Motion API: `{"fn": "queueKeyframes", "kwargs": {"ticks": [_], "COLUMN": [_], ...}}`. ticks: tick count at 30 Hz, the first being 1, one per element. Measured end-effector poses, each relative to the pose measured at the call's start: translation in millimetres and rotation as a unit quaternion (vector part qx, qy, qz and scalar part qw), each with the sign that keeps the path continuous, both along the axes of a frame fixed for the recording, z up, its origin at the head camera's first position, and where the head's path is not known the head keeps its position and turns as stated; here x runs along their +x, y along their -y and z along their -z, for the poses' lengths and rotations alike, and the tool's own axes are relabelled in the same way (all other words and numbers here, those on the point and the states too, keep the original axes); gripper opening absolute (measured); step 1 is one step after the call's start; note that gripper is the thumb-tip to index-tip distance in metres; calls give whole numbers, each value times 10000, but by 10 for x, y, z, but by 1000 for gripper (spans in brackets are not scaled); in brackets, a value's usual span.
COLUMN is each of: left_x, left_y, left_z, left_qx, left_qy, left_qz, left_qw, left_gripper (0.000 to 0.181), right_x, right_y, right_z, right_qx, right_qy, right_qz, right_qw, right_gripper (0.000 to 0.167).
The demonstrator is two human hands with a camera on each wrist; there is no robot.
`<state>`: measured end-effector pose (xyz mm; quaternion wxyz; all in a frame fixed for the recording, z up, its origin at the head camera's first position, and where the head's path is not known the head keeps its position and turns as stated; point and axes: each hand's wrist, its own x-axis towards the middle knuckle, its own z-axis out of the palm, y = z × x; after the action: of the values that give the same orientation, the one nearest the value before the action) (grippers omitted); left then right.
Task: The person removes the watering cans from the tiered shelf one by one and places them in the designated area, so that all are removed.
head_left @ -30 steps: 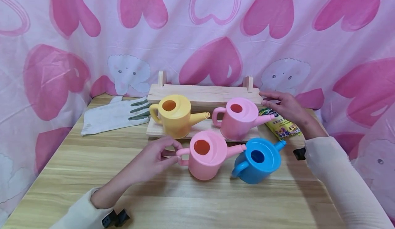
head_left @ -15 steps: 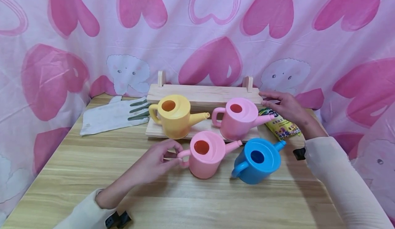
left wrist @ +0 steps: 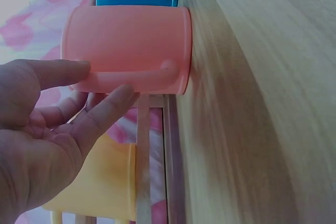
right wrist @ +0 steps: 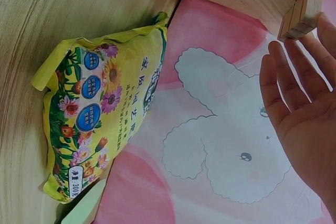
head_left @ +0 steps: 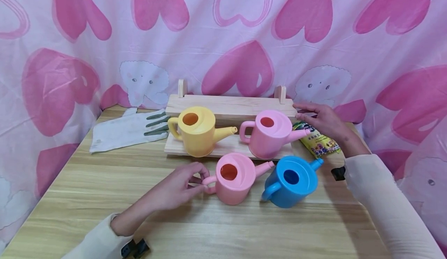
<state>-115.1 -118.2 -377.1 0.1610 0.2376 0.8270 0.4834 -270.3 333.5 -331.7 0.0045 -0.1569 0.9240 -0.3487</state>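
My left hand (head_left: 178,185) pinches the handle of the salmon-pink watering can (head_left: 233,181), which stands upright on the table in front of the wooden shelf. In the left wrist view, fingertips of the left hand (left wrist: 58,114) lie at the handle of the salmon-pink can (left wrist: 126,35). Just right of it is a blue watering can (head_left: 291,183). A yellow can (head_left: 199,135) and a lighter pink can (head_left: 270,137) stand on the low front board. My right hand (head_left: 324,121), fingers extended, touches the right end of the wooden shelf (head_left: 237,106), also seen in the right wrist view.
White gloves with green fingertips (head_left: 122,133) lie left of the shelf. A yellow flowered packet (head_left: 319,142) lies beneath the right hand, beside the shelf. A pink heart-patterned curtain (head_left: 241,34) hangs behind the table (head_left: 209,235).
The salmon-pink can has shifted slightly toward the front and turned a little, its spout tip drawing back left from the blue can. My left hand moved slightly right and forward. The right hand stayed put.
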Motion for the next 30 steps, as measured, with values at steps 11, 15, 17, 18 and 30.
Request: {"fn": "queueKeyframes", "kwargs": {"ticks": [11, 15, 17, 18, 30], "left_x": [-20, -24, -20, -20, -67], "left_y": [12, 25, 29, 32, 189], "left_z": [-6, -11, -15, -17, -191], "left_qx": [-157, -169, -203, -241, -911], "left_qy": [-13, -169, -235, -285, -1146], "left_qz": [206, 258, 278, 279, -322], "left_qw": [9997, 9994, 9991, 9989, 9887], "left_gripper": [15, 16, 16, 16, 25], "right_x": [4, 5, 7, 7, -3], "right_y": [0, 1, 2, 3, 8], "right_z": [10, 5, 0, -3, 17], "right_qx": [76, 73, 45, 34, 82], "right_qy": [-50, -7, 39, 64, 74], "right_qz": [-6, -9, -13, -15, 40], "right_qw": [10000, 10000, 10000, 10000, 9999], "right_gripper": [52, 53, 54, 54, 55]}}
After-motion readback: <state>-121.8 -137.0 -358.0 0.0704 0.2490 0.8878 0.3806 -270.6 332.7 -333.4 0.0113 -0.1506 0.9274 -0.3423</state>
